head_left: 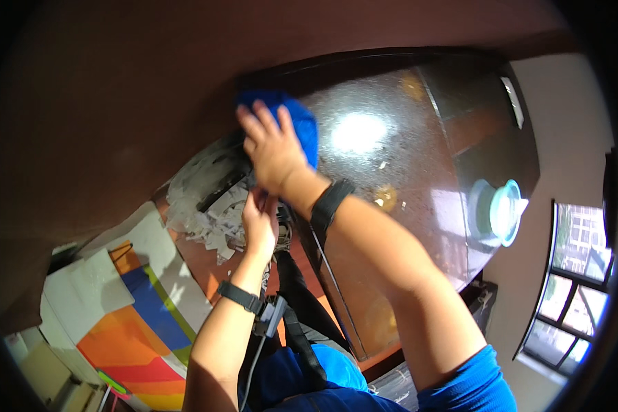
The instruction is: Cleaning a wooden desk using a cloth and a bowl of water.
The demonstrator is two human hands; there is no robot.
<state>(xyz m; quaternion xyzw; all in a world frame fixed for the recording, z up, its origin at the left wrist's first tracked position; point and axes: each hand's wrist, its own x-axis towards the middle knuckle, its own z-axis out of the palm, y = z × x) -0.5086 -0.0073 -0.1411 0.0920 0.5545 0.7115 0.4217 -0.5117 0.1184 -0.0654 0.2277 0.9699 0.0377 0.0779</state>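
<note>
My right hand (278,154) presses a blue cloth (302,123) onto the far left corner of a dark, glossy table (364,254). Its fingers lie spread over the cloth. My left hand (259,223) is just below my right one, beside the table's left edge. Its fingers reach up, partly hidden by the right hand, and seem loosely cupped; nothing shows in them. Small pale scraps (382,165) lie on the tabletop near the cloth.
Under the left edge is a bin with a clear liner (192,185) full of crumpled white paper (220,230). A pale turquoise bowl (505,213) stands at the table's right side. A dark brown surface (117,103) rises beyond. Colour-striped white furniture (130,295) is at lower left.
</note>
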